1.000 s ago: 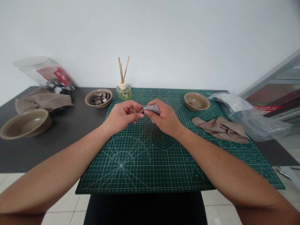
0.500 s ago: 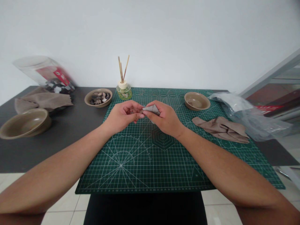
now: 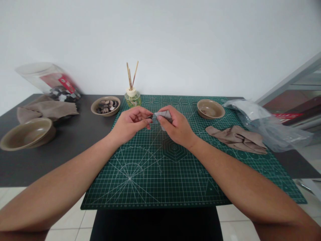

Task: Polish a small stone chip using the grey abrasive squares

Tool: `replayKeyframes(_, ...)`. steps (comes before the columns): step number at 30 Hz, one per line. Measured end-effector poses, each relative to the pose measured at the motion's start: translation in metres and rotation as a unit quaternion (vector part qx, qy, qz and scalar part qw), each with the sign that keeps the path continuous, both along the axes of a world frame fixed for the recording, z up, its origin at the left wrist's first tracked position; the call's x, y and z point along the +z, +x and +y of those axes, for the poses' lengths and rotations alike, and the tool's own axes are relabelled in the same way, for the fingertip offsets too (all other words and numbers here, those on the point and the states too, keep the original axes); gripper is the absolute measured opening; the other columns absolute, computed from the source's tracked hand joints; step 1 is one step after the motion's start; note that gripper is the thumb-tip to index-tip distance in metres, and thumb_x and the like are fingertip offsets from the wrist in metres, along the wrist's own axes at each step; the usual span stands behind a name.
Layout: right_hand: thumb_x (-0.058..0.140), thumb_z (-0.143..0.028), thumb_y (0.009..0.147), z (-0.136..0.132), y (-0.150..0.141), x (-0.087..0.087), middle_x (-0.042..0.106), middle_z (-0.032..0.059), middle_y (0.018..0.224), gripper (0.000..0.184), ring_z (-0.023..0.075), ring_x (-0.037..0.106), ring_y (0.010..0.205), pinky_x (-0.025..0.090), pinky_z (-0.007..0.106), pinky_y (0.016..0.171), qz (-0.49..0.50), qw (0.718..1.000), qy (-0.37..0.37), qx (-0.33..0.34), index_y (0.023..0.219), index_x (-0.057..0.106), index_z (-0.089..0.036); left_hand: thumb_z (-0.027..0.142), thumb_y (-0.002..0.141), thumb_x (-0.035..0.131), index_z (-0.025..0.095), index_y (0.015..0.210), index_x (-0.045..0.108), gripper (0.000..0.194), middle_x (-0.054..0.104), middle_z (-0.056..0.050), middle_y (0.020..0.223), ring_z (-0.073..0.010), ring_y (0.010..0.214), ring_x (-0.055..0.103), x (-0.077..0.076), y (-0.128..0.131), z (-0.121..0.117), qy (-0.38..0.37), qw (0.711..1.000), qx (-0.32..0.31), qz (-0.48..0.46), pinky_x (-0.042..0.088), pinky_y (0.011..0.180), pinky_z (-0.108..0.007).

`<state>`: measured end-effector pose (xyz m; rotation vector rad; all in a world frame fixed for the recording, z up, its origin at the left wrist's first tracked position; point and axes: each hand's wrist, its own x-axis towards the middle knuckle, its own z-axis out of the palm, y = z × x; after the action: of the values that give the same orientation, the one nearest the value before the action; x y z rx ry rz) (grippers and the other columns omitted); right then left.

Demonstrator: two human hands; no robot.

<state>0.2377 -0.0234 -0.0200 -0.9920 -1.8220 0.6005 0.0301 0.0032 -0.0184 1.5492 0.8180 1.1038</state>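
Note:
Over the green cutting mat [image 3: 150, 187], my two hands are close together. My left hand [image 3: 129, 124] pinches a small dark piece [image 3: 150, 117] between thumb and fingertips; most of it is covered. A folded grey cloth [image 3: 165, 115] is gripped between the thumb and fingers of my right hand [image 3: 179, 129], its tip pointing at the left fingertips. Beyond my left hand, a brown bowl [image 3: 94, 113] holds several dark and pale flat pieces [image 3: 107, 105]. A second brown bowl [image 3: 212, 113], with a little something small inside, stands right of my right hand.
Behind my left hand stands a reed diffuser [image 3: 133, 97]. At the left are a larger bowl [image 3: 47, 129], a brown cloth [image 3: 50, 108] and a clear bag [image 3: 37, 72] of dark pieces. A crumpled cloth [image 3: 238, 137] and a clear plastic bag [image 3: 265, 124] lie right.
My hands have drawn slightly apart, so a small gap shows between the left fingertips and the cloth. The dark piece stays in my left fingers.

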Motion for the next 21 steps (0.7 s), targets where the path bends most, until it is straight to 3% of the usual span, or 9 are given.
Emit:
replayKeyframes(4,0.058,-0.030,0.095,0.002,-0.001,-0.003,0.067,0.0009,0.091,0.012,0.0173,0.061,0.076,0.049,0.032,0.077,0.003,1.000,0.010,-0.024,0.105,0.059,-0.023,0.030,0.080,0.081,0.016,0.101,0.064,0.029,0.079,-0.004,0.081,-0.0178,0.066,0.077,0.000,-0.001,-0.001,-0.039,0.999,0.000,-0.022,0.066,0.068,-0.032)
replayKeyframes(8,0.062,-0.029,0.095,0.003,0.000,-0.004,0.071,0.0000,0.091,0.010,0.0174,0.064,0.078,0.050,0.032,0.078,0.004,0.999,0.015,-0.037,0.103,0.063,-0.023,0.034,0.085,0.075,0.019,0.097,0.057,0.026,0.079,-0.003,0.075,-0.0196,0.057,0.076,0.002,0.000,-0.003,-0.063,0.998,-0.002,-0.015,0.064,0.059,-0.033)
replayKeyframes(12,0.064,-0.022,0.093,0.001,-0.001,-0.002,0.077,0.0015,0.104,0.020,0.0184,0.070,0.089,0.053,0.033,0.085,-0.004,0.998,0.036,-0.045,0.113,0.068,-0.025,0.029,0.083,0.077,0.018,0.090,0.067,0.016,0.075,-0.001,0.073,-0.0141,0.059,0.070,0.000,0.001,-0.003,0.022,0.999,0.040,0.014,0.058,0.060,-0.027)
replayKeyframes(15,0.068,-0.019,0.092,-0.001,-0.002,-0.003,0.079,-0.0008,0.100,0.033,0.0176,0.073,0.087,0.055,0.032,0.084,0.016,0.998,0.026,-0.048,0.123,0.065,-0.027,0.024,0.080,0.079,0.018,0.082,0.070,0.011,0.073,0.000,0.076,-0.0105,0.062,0.064,-0.005,0.000,0.001,0.079,0.993,0.092,0.006,0.053,0.060,-0.024)
replayKeyframes(21,0.071,-0.018,0.091,-0.002,-0.003,-0.005,0.079,0.0002,0.099,0.019,0.0174,0.073,0.084,0.055,0.030,0.080,-0.022,0.994,0.057,-0.086,0.108,0.067,-0.025,0.024,0.075,0.082,0.018,0.083,0.064,0.020,0.071,0.002,0.070,-0.0112,0.055,0.066,-0.009,0.001,0.003,0.003,0.998,0.048,-0.029,0.053,0.055,-0.023)
